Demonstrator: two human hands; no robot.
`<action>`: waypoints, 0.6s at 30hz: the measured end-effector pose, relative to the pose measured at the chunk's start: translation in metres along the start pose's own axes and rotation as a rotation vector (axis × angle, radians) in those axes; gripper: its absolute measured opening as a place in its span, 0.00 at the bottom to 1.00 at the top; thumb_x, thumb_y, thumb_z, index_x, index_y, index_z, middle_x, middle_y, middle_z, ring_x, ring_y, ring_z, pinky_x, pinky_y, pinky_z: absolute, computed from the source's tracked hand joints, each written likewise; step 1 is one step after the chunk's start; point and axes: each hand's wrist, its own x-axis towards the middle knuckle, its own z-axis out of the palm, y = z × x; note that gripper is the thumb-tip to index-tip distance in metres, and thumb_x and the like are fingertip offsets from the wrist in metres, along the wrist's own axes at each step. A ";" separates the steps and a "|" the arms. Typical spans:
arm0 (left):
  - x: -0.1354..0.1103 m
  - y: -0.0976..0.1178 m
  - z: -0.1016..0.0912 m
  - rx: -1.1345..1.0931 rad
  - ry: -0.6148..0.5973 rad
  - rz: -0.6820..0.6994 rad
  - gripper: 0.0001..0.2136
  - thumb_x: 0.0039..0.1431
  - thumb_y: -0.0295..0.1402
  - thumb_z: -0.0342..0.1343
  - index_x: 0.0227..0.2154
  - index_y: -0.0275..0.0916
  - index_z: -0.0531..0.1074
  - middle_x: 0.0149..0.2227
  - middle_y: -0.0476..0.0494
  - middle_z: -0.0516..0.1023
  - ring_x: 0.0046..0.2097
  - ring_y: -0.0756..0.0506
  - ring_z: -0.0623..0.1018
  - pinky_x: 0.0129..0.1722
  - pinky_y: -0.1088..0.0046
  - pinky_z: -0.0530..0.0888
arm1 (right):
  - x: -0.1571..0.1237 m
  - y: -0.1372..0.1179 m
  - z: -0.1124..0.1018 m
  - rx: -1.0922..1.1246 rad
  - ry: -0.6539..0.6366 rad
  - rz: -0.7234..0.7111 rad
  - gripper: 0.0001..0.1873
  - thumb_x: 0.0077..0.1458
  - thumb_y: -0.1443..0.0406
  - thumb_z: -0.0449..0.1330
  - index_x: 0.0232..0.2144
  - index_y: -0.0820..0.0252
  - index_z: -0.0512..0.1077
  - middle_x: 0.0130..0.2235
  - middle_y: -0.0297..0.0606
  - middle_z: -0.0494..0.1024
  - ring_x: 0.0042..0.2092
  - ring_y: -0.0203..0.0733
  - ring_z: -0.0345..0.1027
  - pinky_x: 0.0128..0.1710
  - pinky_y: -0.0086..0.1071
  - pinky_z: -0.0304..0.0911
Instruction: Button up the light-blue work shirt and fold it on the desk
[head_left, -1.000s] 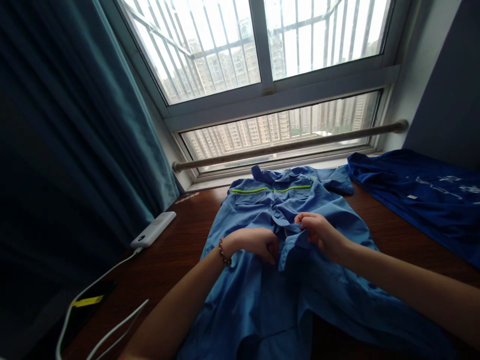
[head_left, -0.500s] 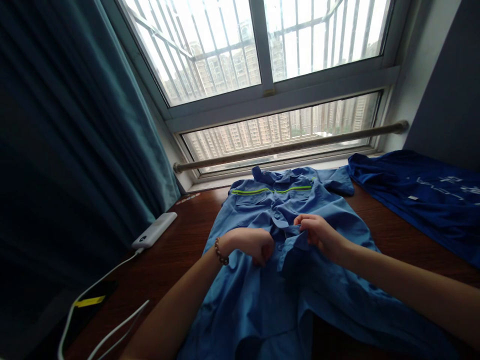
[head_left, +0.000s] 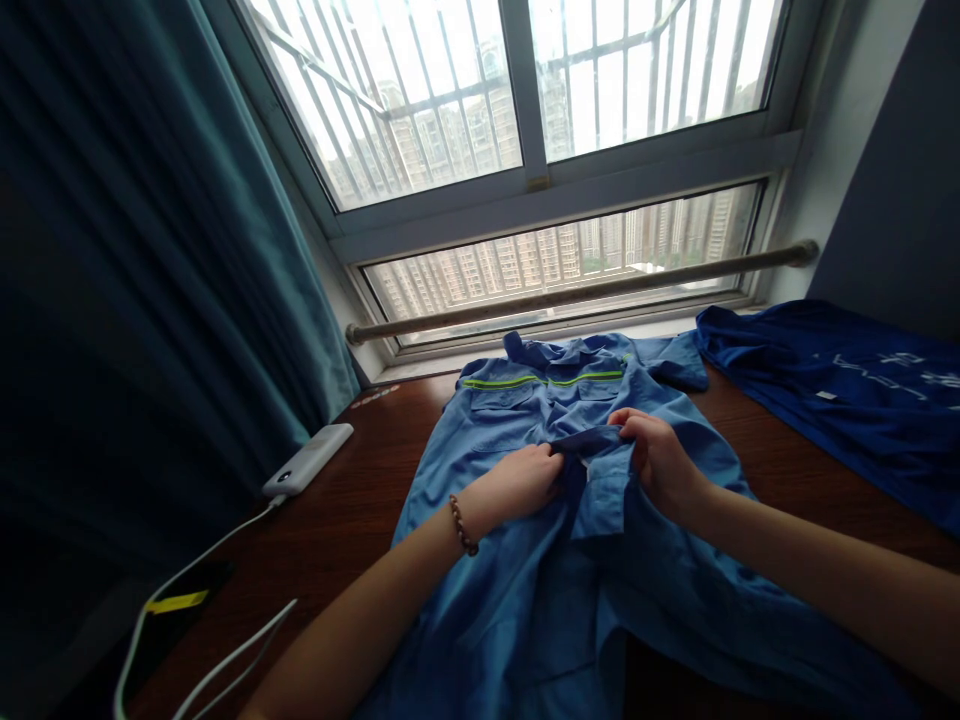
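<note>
A blue work garment (head_left: 457, 500) with a collar, chest pockets and a yellow-green stripe lies spread on the dark brown wooden table (head_left: 360, 480), collar toward the window. Near its middle, my left hand (head_left: 529, 478) has its fingers curled on one end of a raised band of the blue cloth. The other end is pinched between the thumb and fingers of my right hand (head_left: 652, 455). A short flap (head_left: 606, 490) of the same cloth hangs between the hands. I cannot tell whether the lower cloth is a separate piece. My left fingertips are partly hidden.
A darker blue garment (head_left: 862, 400) with white markings lies at the right. To the left are a white power bank (head_left: 311, 458) with a white cable (head_left: 202, 555) and a blue curtain (head_left: 255, 250). A rail (head_left: 585, 295) crosses the window behind.
My left hand has moved up and slightly right, from low over the cloth to the band. My right hand has shifted slightly right and up. The band is now stretched between them.
</note>
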 end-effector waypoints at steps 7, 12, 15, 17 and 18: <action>0.000 -0.002 -0.003 -0.074 -0.154 -0.039 0.16 0.51 0.45 0.52 0.25 0.35 0.69 0.25 0.45 0.71 0.26 0.48 0.69 0.25 0.75 0.64 | -0.001 -0.002 0.001 -0.002 0.002 0.031 0.05 0.35 0.69 0.52 0.22 0.60 0.64 0.17 0.28 0.59 0.18 0.30 0.52 0.16 0.25 0.44; 0.004 -0.027 -0.006 -0.374 -0.310 -0.032 0.05 0.47 0.31 0.54 0.22 0.35 0.66 0.20 0.54 0.65 0.23 0.54 0.64 0.21 0.80 0.59 | -0.002 -0.003 0.002 0.005 0.011 0.031 0.05 0.34 0.70 0.52 0.21 0.60 0.63 0.15 0.26 0.56 0.15 0.27 0.47 0.14 0.25 0.39; 0.005 -0.025 -0.006 -0.265 -0.125 -0.082 0.02 0.48 0.27 0.52 0.27 0.36 0.66 0.25 0.51 0.67 0.28 0.52 0.67 0.25 0.79 0.62 | -0.002 -0.004 0.002 -0.004 0.009 0.031 0.05 0.34 0.70 0.51 0.22 0.60 0.63 0.15 0.26 0.56 0.15 0.28 0.47 0.14 0.26 0.39; 0.005 -0.013 -0.005 -0.042 0.063 -0.129 0.05 0.52 0.25 0.48 0.31 0.36 0.67 0.31 0.46 0.69 0.34 0.48 0.69 0.31 0.75 0.65 | -0.002 -0.004 0.002 -0.018 0.013 0.034 0.06 0.34 0.70 0.51 0.22 0.59 0.63 0.15 0.26 0.56 0.15 0.28 0.47 0.15 0.26 0.39; 0.005 -0.005 -0.005 0.078 0.134 -0.134 0.07 0.54 0.24 0.45 0.33 0.35 0.67 0.34 0.43 0.69 0.37 0.46 0.69 0.34 0.72 0.66 | -0.002 -0.004 0.002 -0.027 0.017 0.035 0.06 0.34 0.69 0.51 0.22 0.59 0.63 0.15 0.26 0.56 0.15 0.28 0.46 0.15 0.26 0.39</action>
